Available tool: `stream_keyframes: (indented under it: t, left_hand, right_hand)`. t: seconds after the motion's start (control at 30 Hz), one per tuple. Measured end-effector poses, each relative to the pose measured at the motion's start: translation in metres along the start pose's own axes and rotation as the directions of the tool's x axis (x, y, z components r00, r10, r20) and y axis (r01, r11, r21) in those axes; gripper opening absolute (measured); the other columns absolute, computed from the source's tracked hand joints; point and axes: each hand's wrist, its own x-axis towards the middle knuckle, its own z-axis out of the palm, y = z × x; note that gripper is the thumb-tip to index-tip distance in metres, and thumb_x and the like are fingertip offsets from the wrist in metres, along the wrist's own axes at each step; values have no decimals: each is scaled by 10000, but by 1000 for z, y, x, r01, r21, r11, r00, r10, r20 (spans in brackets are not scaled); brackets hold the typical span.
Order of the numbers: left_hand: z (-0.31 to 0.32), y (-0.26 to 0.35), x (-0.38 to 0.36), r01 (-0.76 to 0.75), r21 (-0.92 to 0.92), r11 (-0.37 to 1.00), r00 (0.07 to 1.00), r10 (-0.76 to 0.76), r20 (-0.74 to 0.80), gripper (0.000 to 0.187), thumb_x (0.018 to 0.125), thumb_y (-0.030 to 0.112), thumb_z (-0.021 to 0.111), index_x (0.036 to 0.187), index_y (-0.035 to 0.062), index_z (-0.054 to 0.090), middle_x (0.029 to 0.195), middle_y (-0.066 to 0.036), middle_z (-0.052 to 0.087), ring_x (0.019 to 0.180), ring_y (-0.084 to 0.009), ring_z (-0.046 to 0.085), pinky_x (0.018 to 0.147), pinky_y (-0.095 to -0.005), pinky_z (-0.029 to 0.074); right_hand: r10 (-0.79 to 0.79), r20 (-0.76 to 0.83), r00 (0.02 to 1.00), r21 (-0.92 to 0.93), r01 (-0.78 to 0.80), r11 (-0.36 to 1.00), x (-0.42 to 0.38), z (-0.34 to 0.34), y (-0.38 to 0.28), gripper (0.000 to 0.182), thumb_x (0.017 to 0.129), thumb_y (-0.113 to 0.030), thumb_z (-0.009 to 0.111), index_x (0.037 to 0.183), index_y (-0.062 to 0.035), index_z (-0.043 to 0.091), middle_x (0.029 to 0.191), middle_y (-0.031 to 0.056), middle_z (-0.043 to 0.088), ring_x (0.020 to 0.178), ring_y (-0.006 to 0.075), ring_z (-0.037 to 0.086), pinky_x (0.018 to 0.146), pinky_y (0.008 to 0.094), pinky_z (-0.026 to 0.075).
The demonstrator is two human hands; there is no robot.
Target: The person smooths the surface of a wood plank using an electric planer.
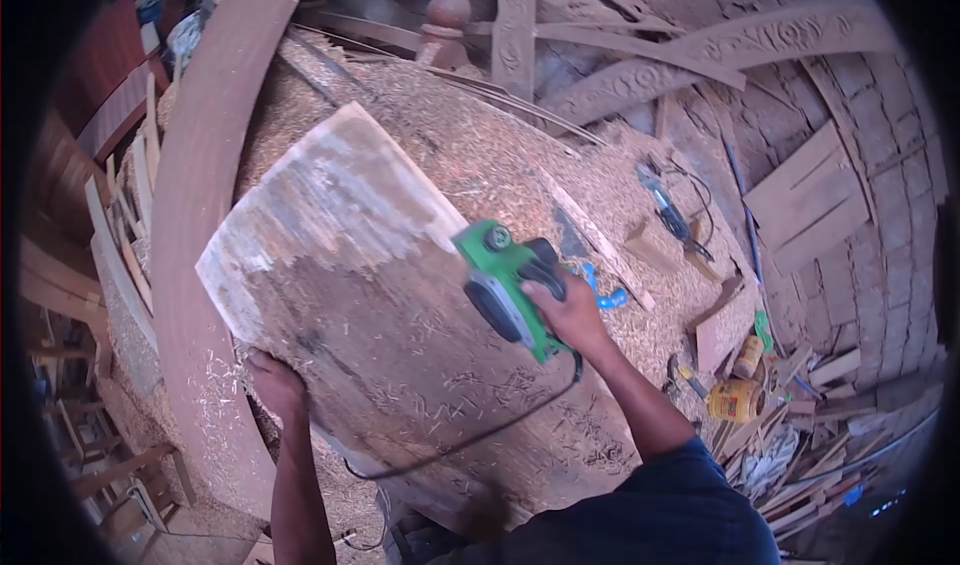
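A green electric planer rests on a wide wooden board, close to the board's right edge. My right hand is wrapped round its black rear handle. From the planer a dark cord runs across the board toward my body. My left hand is curled at the board's left edge, its fingers closed over the rim. The far part of the board is pale and streaky, while the nearer part is darker brown with curled shavings on it. The planer hides the surface under its base.
A long curved wooden beam passes along the left side. Shavings cover the bench. At right lie a corded power tool, a wood block, a blue object and a yellow-labelled jar. Carved pieces lean at the back.
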Motion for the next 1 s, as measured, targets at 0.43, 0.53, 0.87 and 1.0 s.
stream_keyframes:
  t: [0.43,0.53,0.87,1.0]
  left_hand:
    - [-1,-3,7,54,-21,998,997,-53,60,748,1153,515,267,1513,-102,489,1430,-369,592,1319,-534,558,1119,-527,428]
    - [5,-17,11,-7,-40,999,999,8,39,739,1155,504,276,1522,-104,479,1452,-364,580,1336,-522,553,1120,-514,428]
    - [3,-12,8,-31,-107,994,998,35,43,710,1164,485,300,1496,-110,500,1442,-377,574,1334,-520,549,1123,-511,417]
    - [-1,2,5,19,-140,990,999,-13,44,718,1159,494,292,1482,-110,504,1422,-383,581,1318,-529,555,1103,-532,423]
  right_hand:
    - [-86,41,995,9,85,996,135,54,-79,609,975,-577,730,1046,28,732,813,190,733,752,297,745,749,432,577]
    - [-97,69,993,7,97,995,185,78,-116,594,977,-582,726,999,11,726,750,159,731,650,256,729,695,421,580]
    - [-189,62,980,51,186,981,314,133,-187,721,952,-625,716,582,-7,675,542,116,657,502,235,686,658,385,602]
    - [-258,31,966,77,255,964,367,164,-217,725,946,-636,713,583,-10,681,553,127,666,501,229,686,652,387,595]
